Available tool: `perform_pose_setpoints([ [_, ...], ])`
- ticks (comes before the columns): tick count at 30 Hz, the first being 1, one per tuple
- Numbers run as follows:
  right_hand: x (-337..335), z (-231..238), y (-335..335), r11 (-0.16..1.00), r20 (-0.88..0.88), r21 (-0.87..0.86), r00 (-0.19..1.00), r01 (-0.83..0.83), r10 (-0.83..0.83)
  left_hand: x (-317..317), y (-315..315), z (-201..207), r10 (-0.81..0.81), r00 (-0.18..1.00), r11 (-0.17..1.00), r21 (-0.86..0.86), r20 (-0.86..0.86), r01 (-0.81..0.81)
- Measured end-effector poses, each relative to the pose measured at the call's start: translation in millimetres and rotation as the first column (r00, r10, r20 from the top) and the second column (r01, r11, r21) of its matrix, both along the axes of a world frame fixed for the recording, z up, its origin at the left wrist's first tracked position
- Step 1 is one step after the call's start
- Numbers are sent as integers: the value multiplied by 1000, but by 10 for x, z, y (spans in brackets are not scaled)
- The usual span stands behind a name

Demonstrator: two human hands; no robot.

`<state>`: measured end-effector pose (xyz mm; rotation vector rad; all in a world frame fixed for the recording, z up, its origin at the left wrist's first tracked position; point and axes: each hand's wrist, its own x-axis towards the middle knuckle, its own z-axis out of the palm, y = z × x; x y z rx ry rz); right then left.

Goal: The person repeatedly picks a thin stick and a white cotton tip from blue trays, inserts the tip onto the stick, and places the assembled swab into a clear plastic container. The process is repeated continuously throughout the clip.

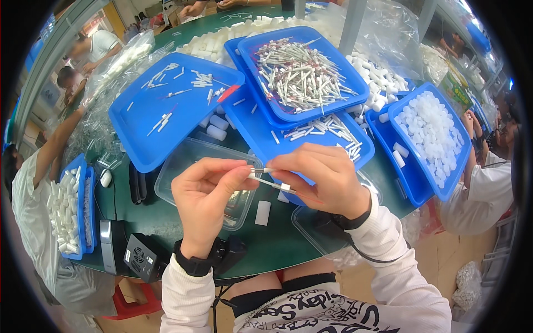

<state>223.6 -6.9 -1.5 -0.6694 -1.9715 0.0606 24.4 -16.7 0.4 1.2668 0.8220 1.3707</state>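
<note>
Head view: left hand [208, 191] and right hand [322, 177] pinch a thin white stick [259, 170] between them, by the clear tub's [166, 180] right side. Second stick [272, 182] slants just below; can't tell which fingers grip it. Looks like a two-handed joining step; next move likely calls for steady end-to-end alignment.

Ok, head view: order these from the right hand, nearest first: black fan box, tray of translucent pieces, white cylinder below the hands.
From the right hand:
1. White cylinder, below, to its left.
2. Tray of translucent pieces, to the right.
3. Black fan box, lower left.
</note>
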Motion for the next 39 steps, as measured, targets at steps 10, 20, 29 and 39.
perform_pose_setpoints([
  [10,-16,27,-30,1000,-45,1,999,-24,24,-19,8,-15,-92,993,992,-82,69,97],
  [20,-22,-23,-28,997,-72,-55,996,-50,46,-3,12,-36,-139,989,981,-132,57,145],
  [29,24,-72,32,989,61,-134,997,58,-50,48,53,-85,-119,969,968,-192,218,162],
  [39,433,-200,561,828,-511,-560,797,-26,-321,-54,113,-58,-311,943,907,-258,120,332],
])
